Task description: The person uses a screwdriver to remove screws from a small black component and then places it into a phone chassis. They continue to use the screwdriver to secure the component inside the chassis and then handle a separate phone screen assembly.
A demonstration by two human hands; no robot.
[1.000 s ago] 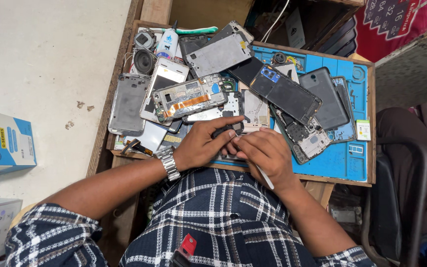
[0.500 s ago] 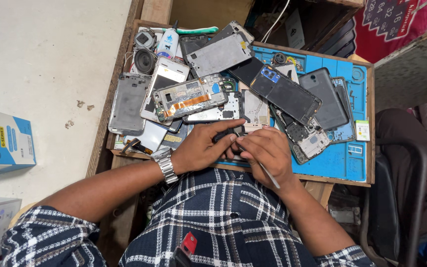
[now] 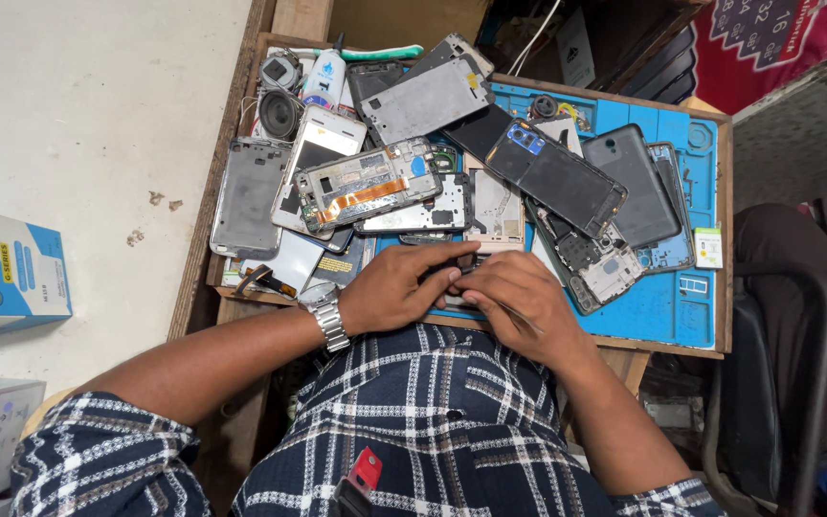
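The left hand [image 3: 404, 287] and right hand [image 3: 519, 306] were pressed together, fingers curled over a small dark phone part [image 3: 454, 273] between them. Whether either pinched it, I could not tell. The opened phone [image 3: 366, 187] lay just beyond the left hand.

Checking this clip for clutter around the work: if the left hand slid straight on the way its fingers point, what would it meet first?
The left hand points toward the right hand, whose fingertips already touch it over the small part both hold. So it would probably meet that hand first.
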